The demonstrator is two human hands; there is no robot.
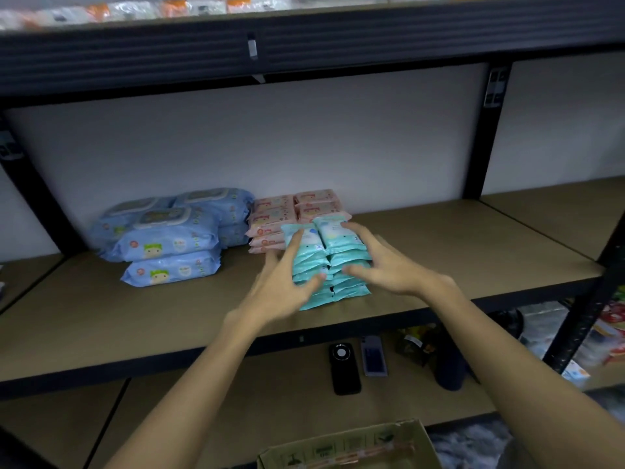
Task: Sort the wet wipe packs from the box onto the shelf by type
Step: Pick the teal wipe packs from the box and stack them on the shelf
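Both hands point(285, 282) point(389, 262) spread around teal packs point(341, 245)

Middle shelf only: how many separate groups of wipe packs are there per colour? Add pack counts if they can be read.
Blue group: 1
Pink group: 1
Teal group: 1, touched by the left hand and the right hand
Total: 3 groups on the middle shelf. The packs overlap too much for a sure count of single packs.

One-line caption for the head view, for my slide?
Both hands steady teal wipe packs beside pink and blue stacks on shelf.
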